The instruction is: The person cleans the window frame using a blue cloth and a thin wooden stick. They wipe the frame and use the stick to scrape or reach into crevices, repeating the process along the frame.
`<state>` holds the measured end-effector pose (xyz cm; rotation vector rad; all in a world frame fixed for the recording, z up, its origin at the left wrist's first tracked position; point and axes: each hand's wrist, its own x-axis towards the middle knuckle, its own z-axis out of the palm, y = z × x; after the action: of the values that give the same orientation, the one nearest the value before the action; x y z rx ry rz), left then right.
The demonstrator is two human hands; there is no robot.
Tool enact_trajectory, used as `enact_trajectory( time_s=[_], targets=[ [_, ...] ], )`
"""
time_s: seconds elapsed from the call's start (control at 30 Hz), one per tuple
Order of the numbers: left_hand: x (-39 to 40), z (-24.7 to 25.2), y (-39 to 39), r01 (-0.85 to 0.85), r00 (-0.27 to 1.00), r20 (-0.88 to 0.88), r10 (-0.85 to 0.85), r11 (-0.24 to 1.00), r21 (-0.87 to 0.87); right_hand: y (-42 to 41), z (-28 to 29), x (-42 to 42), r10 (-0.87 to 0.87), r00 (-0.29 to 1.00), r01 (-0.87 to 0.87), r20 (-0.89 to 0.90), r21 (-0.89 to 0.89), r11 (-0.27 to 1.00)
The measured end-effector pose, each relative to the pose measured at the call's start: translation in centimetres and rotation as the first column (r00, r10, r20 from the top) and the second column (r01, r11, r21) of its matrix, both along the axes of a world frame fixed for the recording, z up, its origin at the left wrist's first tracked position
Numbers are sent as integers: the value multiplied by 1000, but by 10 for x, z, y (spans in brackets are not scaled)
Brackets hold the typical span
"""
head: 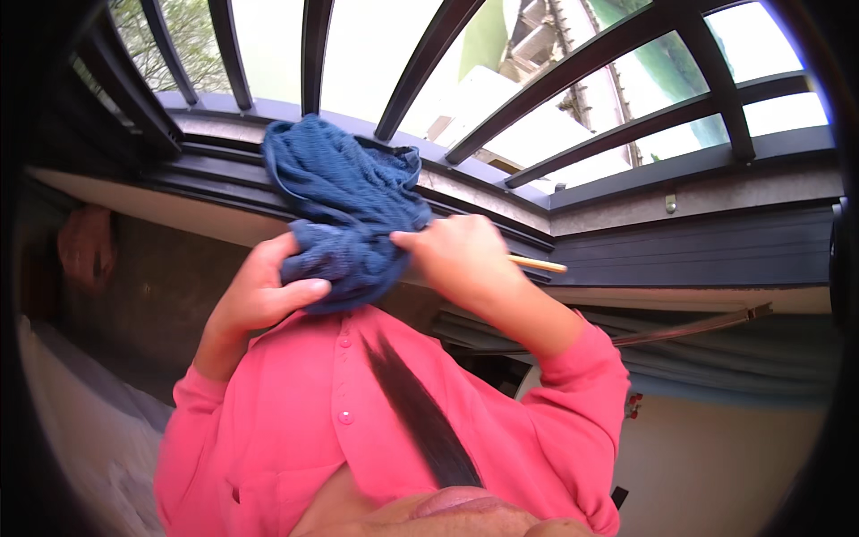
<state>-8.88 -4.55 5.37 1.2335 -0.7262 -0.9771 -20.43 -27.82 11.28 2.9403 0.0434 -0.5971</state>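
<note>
A blue terry cloth [349,174], crumpled, hangs between my hands and the window frame. Its upper end lies over the dark sill track and reaches the bars. My left hand [265,282] grips the bunched lower part, thumb on the near side. On the other side my right hand [460,252] closes on the cloth's edge, back of the hand up, most fingers hidden. Past the right wrist juts a thin light wooden stick [540,264]; whether that hand holds it is hidden.
Dark metal window bars [537,101] rise beyond the sill, which turns a corner at right. A metal catch [671,203] sits on the frame. Grey-blue curtain fabric [711,356] hangs at right. Pale bedding-like fabric [87,416] lies at lower left, below a blurred reddish-brown shape [87,248].
</note>
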Motion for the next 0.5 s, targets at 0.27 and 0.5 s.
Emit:
enact_trajectory(
  time_s=[0.27,0.5],
  targets=[
    [-46,-23,-50,488,861,190,-472,872,-43,-71,-2,-74,-201,974,182,102,172,968],
    [-41,-23,-29,386,912,175,-371,920,-64,-56,-13,-57,-212,966,160,150,300,940]
  ],
)
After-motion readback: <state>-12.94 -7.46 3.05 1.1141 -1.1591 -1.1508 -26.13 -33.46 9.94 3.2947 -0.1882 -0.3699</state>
